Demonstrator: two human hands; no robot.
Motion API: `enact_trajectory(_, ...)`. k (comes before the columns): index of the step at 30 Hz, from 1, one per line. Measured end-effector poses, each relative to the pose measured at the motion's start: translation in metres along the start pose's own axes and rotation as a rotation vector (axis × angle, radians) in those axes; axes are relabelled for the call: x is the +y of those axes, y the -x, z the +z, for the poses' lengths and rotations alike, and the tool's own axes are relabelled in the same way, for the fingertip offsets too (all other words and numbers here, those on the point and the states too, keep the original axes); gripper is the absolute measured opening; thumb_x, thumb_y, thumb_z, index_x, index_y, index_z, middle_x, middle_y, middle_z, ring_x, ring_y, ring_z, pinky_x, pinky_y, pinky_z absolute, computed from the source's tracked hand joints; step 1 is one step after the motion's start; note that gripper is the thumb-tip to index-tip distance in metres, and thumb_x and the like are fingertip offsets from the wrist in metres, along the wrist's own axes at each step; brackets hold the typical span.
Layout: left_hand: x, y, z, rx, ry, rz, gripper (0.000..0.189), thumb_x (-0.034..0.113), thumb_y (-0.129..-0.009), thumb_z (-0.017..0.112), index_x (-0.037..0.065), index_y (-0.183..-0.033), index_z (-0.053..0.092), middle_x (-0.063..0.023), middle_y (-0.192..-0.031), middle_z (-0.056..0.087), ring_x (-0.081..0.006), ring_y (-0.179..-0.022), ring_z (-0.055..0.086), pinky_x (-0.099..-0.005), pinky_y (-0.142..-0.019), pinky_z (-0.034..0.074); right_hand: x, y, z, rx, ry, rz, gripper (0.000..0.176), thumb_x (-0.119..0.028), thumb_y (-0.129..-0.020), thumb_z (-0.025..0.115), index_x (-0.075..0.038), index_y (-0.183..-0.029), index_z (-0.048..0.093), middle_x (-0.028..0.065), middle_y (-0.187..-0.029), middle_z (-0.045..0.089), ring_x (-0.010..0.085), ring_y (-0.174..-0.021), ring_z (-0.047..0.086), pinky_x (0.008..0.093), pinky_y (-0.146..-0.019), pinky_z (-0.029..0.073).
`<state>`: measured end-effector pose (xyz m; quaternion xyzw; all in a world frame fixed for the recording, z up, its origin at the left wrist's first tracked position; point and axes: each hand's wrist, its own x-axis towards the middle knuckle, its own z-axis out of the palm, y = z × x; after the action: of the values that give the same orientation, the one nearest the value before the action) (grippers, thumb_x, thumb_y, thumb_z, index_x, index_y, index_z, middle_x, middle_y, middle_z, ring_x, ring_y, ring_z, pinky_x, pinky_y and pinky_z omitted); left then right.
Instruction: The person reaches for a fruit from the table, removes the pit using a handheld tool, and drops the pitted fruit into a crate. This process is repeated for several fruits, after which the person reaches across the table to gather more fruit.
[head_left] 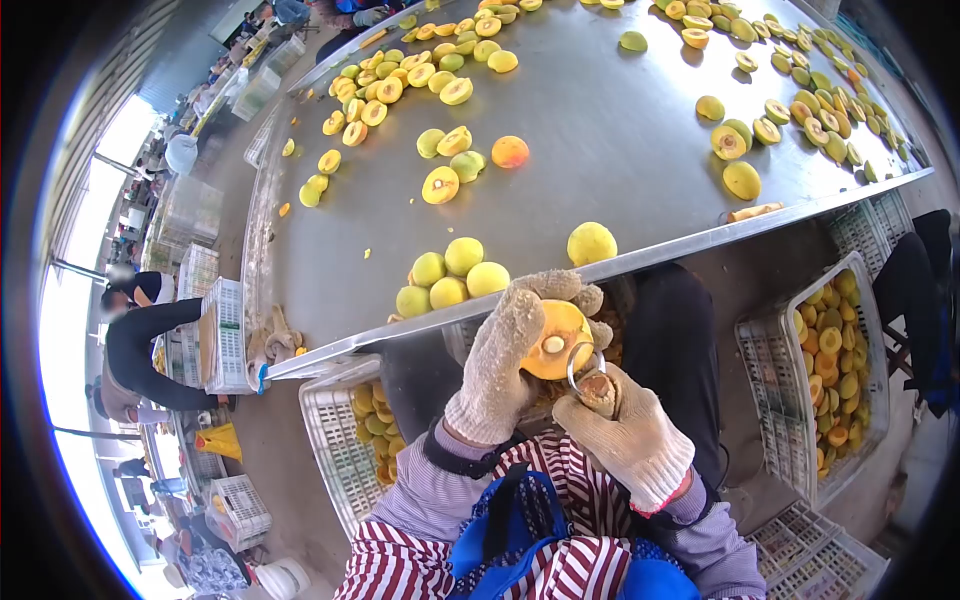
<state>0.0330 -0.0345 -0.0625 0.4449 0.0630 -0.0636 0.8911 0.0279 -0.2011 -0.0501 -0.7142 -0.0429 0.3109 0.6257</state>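
Observation:
In the head view my left hand [510, 350], in a worn knitted glove, is closed around a halved yellow peach [560, 338]. Its cut face is turned toward me, with a pale pit at the centre. My gloved right hand [632, 432] grips the stubby wooden handle of a ring-shaped pitting knife [598, 390]. The metal loop lies against the lower right of the cut face. Just beyond my hands, several whole yellow-green peaches [463, 256] sit at the metal table's edge, and a single whole peach [592, 243] lies to their right.
Cut halves [440, 185] are scattered over the metal table [400, 240], whose raised front edge runs before me. A crate [320, 410] of peach pieces stands at my left, another crate [765, 380] at my right. A wooden-handled tool [752, 212] lies by the edge. A person [150, 340] bends at far left.

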Motion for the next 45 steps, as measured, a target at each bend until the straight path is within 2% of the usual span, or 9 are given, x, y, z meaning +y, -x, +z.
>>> enact_trajectory(6, -0.006, 0.017, 0.019, 0.013, -0.106, 0.158, 0.054, 0.046, -0.102, 0.054, 0.002, -0.134, 0.054, -0.0166, -0.127, 0.063, -0.0252, -0.109, 0.066, -0.039, -0.096, 0.054, 0.012, 0.006, 0.001, 0.054, 0.082, -0.134, 0.033, -0.019, -0.088, 0.073, 0.002, -0.111, 0.064, 0.0036, -0.086, 0.069, 0.0068, -0.076, 0.059, 0.0272, -0.07, 0.052)
enact_trajectory(8, -0.007, 0.021, 0.024, 0.039, -0.108, 0.206, 0.052, 0.043, -0.103, 0.054, 0.002, -0.134, 0.054, -0.0167, -0.13, 0.062, -0.0247, -0.11, 0.065, -0.0394, -0.097, 0.053, 0.021, 0.005, 0.007, 0.16, 0.1, -0.369, 0.031, -0.022, -0.086, 0.076, 0.0, -0.105, 0.064, 0.0138, -0.074, 0.068, 0.0302, -0.066, 0.071, 0.0362, -0.06, 0.055)
enact_trajectory(12, -0.016, 0.024, 0.038, 0.168, -0.36, 0.357, 0.064, 0.057, -0.1, 0.051, 0.003, -0.133, 0.053, -0.0193, -0.125, 0.062, -0.028, -0.103, 0.068, -0.0406, -0.092, 0.056, 0.018, 0.011, 0.005, 0.096, 0.147, -0.296, 0.029, -0.019, -0.087, 0.075, 0.0, -0.105, 0.064, 0.0149, -0.076, 0.069, 0.0315, -0.067, 0.071, 0.0366, -0.06, 0.055)
enact_trajectory(19, -0.01, 0.026, 0.035, 0.082, -0.448, 0.25, 0.058, 0.05, -0.102, 0.052, 0.002, -0.135, 0.054, -0.0187, -0.132, 0.058, -0.0258, -0.108, 0.066, -0.0392, -0.095, 0.053, -0.003, 0.019, -0.007, -0.113, -0.215, 0.059, 0.028, -0.019, -0.093, 0.071, 0.001, -0.111, 0.064, 0.0068, -0.086, 0.07, 0.0129, -0.076, 0.067, 0.0286, -0.067, 0.054)
enact_trajectory(22, -0.024, 0.025, 0.023, 0.009, -1.001, 0.788, 0.038, 0.021, -0.101, 0.055, 0.0, -0.133, 0.058, -0.0212, -0.134, 0.058, -0.0351, -0.118, 0.061, -0.0408, -0.102, 0.048, -0.004, 0.018, -0.018, -0.231, -0.334, 0.239, 0.026, -0.019, -0.095, 0.07, 0.0, -0.112, 0.065, 0.0021, -0.087, 0.068, 0.0067, -0.078, 0.062, 0.0251, -0.067, 0.052)
enact_trajectory(27, -0.009, 0.023, 0.037, 0.066, -0.851, 0.612, 0.035, 0.02, -0.101, 0.055, 0.001, -0.13, 0.061, -0.02, -0.128, 0.062, -0.0333, -0.113, 0.064, -0.0395, -0.099, 0.05, -0.008, 0.017, -0.014, -0.225, -0.37, 0.265, 0.022, -0.022, -0.093, 0.071, -0.003, -0.1, 0.062, 0.0001, -0.064, 0.059, 0.0069, -0.043, 0.05, 0.0215, -0.038, 0.037)
enact_trajectory(29, 0.015, 0.019, 0.046, 0.095, -0.292, -0.076, 0.032, 0.02, -0.103, 0.055, 0.001, -0.127, 0.062, -0.0163, -0.119, 0.067, -0.0282, -0.104, 0.067, -0.0364, -0.093, 0.053, -0.007, 0.02, -0.017, -0.262, -0.35, 0.295, 0.022, -0.023, -0.094, 0.07, -0.002, -0.1, 0.063, -0.0016, -0.066, 0.059, 0.0054, -0.047, 0.05, 0.0212, -0.043, 0.04)
enact_trajectory(33, -0.011, 0.017, 0.034, 0.045, -0.849, 0.488, 0.032, 0.023, -0.107, 0.049, -0.001, -0.122, 0.062, -0.0092, -0.11, 0.068, -0.0178, -0.098, 0.067, -0.0309, -0.088, 0.053, -0.017, 0.018, -0.028, -0.394, -0.428, 0.381, 0.019, -0.021, -0.095, 0.068, -0.003, -0.098, 0.063, -0.0033, -0.067, 0.057, 0.004, -0.05, 0.049, 0.0215, -0.047, 0.041)
enact_trajectory(45, -0.01, 0.027, 0.034, 0.114, -0.351, 0.299, 0.064, 0.057, -0.102, 0.046, 0.001, -0.133, 0.056, -0.0186, -0.125, 0.062, -0.0308, -0.109, 0.065, -0.044, -0.093, 0.054, 0.014, 0.014, 0.002, -0.099, -0.139, 0.012, 0.028, -0.022, -0.092, 0.069, -0.003, -0.111, 0.065, 0.0099, -0.085, 0.071, 0.0158, -0.076, 0.067, 0.0304, -0.071, 0.054)
